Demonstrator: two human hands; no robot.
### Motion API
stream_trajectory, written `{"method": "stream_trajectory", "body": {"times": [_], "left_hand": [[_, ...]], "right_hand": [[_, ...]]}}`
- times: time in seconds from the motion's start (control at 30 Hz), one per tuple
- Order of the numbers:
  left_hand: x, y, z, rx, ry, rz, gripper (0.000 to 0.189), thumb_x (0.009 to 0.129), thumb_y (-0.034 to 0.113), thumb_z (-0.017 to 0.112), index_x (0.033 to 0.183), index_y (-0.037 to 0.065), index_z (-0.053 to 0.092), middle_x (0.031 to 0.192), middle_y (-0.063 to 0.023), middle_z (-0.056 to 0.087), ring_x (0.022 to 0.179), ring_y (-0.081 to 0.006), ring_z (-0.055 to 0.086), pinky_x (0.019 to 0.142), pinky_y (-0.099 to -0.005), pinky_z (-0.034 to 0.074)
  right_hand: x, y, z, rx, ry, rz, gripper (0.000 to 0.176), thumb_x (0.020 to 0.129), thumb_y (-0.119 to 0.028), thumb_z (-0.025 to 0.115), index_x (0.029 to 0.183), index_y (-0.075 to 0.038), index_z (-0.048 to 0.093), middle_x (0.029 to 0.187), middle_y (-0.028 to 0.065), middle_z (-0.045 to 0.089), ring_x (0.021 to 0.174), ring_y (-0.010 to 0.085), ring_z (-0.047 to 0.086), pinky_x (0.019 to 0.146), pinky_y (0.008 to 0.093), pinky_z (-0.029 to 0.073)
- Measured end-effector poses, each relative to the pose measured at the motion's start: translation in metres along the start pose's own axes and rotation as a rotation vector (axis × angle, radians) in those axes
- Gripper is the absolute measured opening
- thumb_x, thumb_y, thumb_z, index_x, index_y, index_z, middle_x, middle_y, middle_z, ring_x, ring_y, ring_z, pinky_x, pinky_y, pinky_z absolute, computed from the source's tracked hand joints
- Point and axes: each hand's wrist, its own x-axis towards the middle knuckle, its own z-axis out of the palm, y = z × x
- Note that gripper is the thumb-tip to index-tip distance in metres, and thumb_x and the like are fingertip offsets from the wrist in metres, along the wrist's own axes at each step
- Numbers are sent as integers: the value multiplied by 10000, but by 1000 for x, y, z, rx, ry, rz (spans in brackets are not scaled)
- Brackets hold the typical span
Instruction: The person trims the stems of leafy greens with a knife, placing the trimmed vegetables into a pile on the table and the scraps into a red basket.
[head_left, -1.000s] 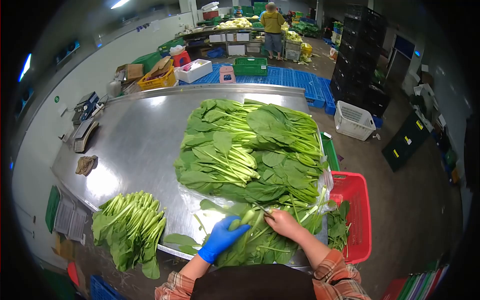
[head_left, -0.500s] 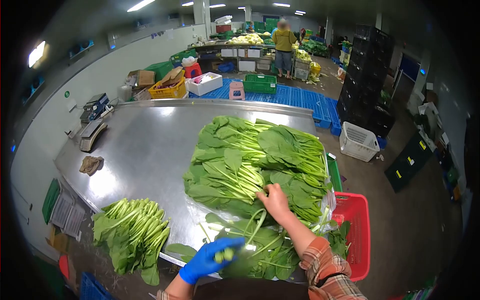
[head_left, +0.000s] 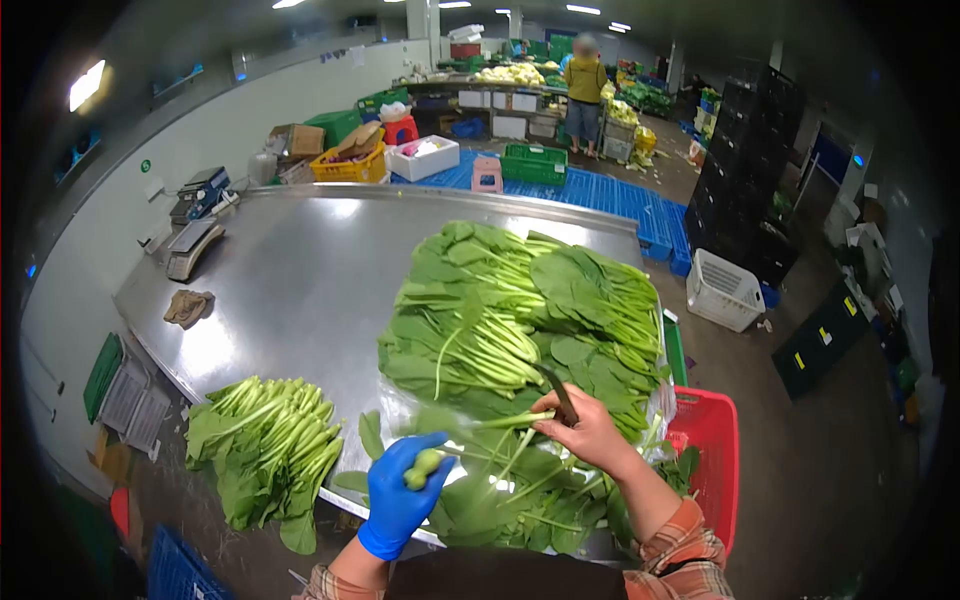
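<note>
My left hand (head_left: 402, 492), in a blue glove, is closed round pale green stem ends (head_left: 424, 468) near the table's front edge. To its right my bare right hand (head_left: 585, 428) grips a dark curved knife (head_left: 560, 393), with a green stalk (head_left: 520, 421) at its fingertips. Beyond my hands lies a large pile of leafy greens (head_left: 500, 330). Loose leaves and stems (head_left: 530, 500) spread below them, partly blurred. A separate heap of greens (head_left: 270, 450) rests at the table's front left, stem ends pointing up and away.
The metal table (head_left: 290, 270) carries a brown cloth (head_left: 188, 308) and a scale (head_left: 193, 250) at left. A red basket (head_left: 715, 460) stands at the right edge, a white crate (head_left: 724, 290) beyond it. A person (head_left: 584, 95) stands at the back near crates.
My right hand has shifted slightly right and turned, bringing the dark knife into view. My left hand has moved left and turned upward, still holding the stem ends. The camera view has shifted slightly.
</note>
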Motion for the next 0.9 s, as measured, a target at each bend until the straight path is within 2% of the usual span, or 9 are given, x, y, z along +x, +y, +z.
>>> {"method": "stream_trajectory", "body": {"times": [0.1,0.17,0.23,0.33,0.43,0.57,0.67,0.77,0.9], "left_hand": [[-2,-5,34,28,-193,68,319,743,114,749,1036,28,656,1003,-152,673,868,-218,672,776,-313,521],[-5,-8,46,-33,-470,-192,332,763,190,759,1034,27,658,945,-110,682,837,-174,654,760,-292,511],[-13,-27,55,-333,-449,-403,308,773,176,753,1022,21,659,882,-29,668,754,-110,605,705,-259,494],[-13,-24,52,-511,-452,-583,282,775,151,747,1011,23,658,850,21,634,722,-62,545,667,-227,464],[-16,-21,55,-525,-453,-633,279,776,132,739,1024,37,653,851,8,640,722,-50,547,654,-218,457],[-19,-25,55,-483,-385,-521,287,780,138,738,1026,24,646,863,5,640,747,-58,555,678,-227,464],[-14,-32,54,-353,-340,-421,291,779,142,743,1020,12,644,878,-7,645,776,-74,564,712,-245,476],[-19,-48,65,-243,-395,-410,288,777,148,747,1016,23,648,878,-15,654,784,-79,571,715,-250,480],[-5,-71,29,-33,-355,-277,272,785,178,708,1004,31,644,853,-106,671,754,-147,629,693,-306,498]], "right_hand": [[-25,-11,14,246,-61,236,205,802,-109,710,968,-19,629,757,26,536,638,98,505,575,240,412],[-37,-11,28,421,-70,283,236,833,-149,690,1020,-19,630,741,2,536,631,65,485,575,224,408],[-40,-16,21,614,-154,524,251,870,-143,634,1076,-2,608,746,33,586,629,115,565,566,253,454],[-45,27,42,-57,43,-194,275,886,-111,574,1144,-13,573,795,80,641,663,217,640,571,313,503],[-48,27,51,-207,-11,-137,297,879,-85,548,1171,-33,559,872,107,658,712,290,651,598,358,523],[-49,47,58,-388,-19,-120,251,872,-142,586,1101,-39,593,849,104,656,641,254,633,555,330,505],[-53,38,55,377,-109,442,240,868,-217,631,1013,-26,619,781,96,628,566,190,579,511,291,453],[-47,23,66,196,-8,223,248,867,-257,647,921,-15,637,707,84,587,562,137,531,508,271,414],[-41,61,62,-147,-19,146,308,796,-298,704,836,-1,631,705,114,595,622,228,575,591,339,464]]}}
